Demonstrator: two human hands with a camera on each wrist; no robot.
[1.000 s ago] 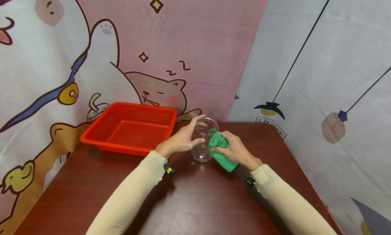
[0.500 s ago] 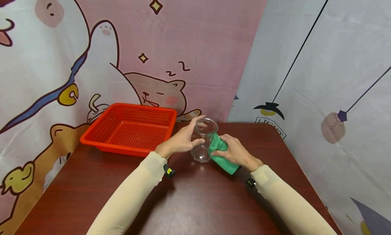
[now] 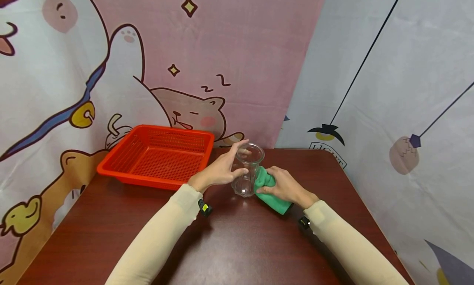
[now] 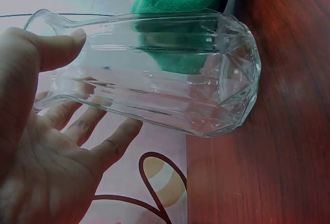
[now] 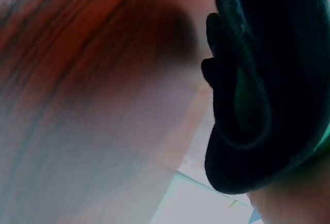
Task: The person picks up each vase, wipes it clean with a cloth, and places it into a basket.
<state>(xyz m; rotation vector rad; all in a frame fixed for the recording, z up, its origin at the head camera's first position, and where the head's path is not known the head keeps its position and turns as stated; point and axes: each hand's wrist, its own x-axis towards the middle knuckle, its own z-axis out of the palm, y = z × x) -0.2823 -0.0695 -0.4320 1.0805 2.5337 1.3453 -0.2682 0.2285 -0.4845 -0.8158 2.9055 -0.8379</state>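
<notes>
Glass vase: upright on the counter, twd the far side, R of the red basket, betw. my hands; base looks set down.
L hand: round the vase's neck & upper L side, holding it; thumb on the near side, fingers on the far, fairly wide spread.
R hand: pinching a narrow bunch of green cloth, thumb on my side; R wrist view's dark & blurry, can't tell where fingertips sit.
Cloth: looks pressed to the vase's R side, below the neck; loose end trails near & R.
Tip risk: tall glass; if R hand pushes harder than L hand braces, could topple L twd the basket.
Slip risk: smooth glass, L grip looks light; neck could slide out if cloth tugs.
Snag risk: bunched cloth could catch the rim or drag the base along.
Mouth: up, flared; faceted base down.
Long axis: approx. vertical per head view; any slight lean, can't tell.
</notes>
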